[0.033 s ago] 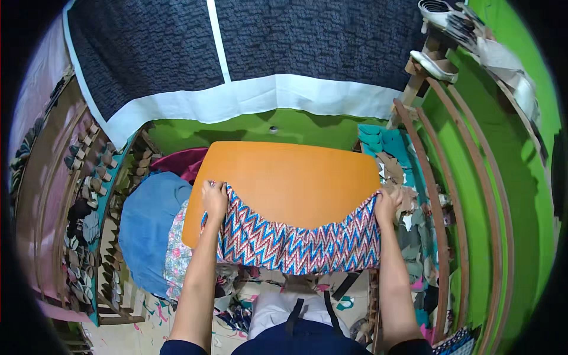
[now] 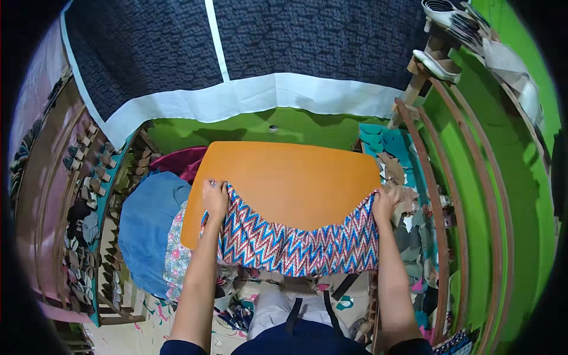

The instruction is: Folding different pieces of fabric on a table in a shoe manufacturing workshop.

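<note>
A zigzag-patterned cloth (image 2: 299, 248) in red, blue and white hangs between my two hands, its upper edge sagging in a curve over the near part of an orange tabletop (image 2: 290, 177). My left hand (image 2: 215, 200) grips one upper corner near the table's left side. At the other corner, by the table's right edge, my right hand (image 2: 386, 204) is closed on the cloth. The lower edge of the cloth drops past the table's front edge, in front of my legs. Parts of my fingers are hidden by the cloth and the backs of my hands.
Blue cloth (image 2: 151, 231) and floral fabric (image 2: 176, 254) are heaped left of the table. Wooden racks with shoe forms (image 2: 89, 189) stand farther left. On the right are cut pieces (image 2: 408, 236), a wooden rail (image 2: 423, 177) and a white shoe (image 2: 436, 64). Scraps (image 2: 157, 310) litter the floor.
My right hand and its corner of the cloth have shifted very slightly left. Otherwise the view is nearly the same.
</note>
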Available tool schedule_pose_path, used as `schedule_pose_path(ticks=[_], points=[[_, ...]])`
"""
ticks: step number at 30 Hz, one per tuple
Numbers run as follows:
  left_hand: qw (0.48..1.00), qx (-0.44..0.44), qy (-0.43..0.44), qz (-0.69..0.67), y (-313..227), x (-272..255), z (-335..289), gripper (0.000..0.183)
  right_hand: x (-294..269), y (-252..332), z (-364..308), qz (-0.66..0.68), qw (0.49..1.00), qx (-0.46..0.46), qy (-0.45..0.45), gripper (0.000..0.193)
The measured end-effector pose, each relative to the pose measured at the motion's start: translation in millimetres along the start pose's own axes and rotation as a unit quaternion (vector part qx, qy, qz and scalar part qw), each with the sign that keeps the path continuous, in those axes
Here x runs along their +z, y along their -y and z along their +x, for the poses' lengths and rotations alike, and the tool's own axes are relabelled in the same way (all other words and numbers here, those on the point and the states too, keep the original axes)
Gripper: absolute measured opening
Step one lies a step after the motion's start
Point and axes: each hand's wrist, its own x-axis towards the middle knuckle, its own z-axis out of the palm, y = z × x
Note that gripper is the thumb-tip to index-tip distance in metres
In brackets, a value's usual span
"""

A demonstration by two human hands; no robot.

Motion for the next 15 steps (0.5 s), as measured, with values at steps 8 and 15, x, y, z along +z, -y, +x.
schedule_pose_path(ticks=[8, 15], points=[[0.998, 0.013, -0.056, -0.028, -18.2, 47.5, 107.7, 0.017, 50.4, 25.0, 98.5, 0.141, 0.99, -0.019, 0.006, 0.018], [0.999, -0.005, -0.05, -0.018, -25.2, 100.4, 177.9, 0.018, 97.6, 31.3, 152.2, 0.096, 0.994, 0.04, 0.034, 0.016]])
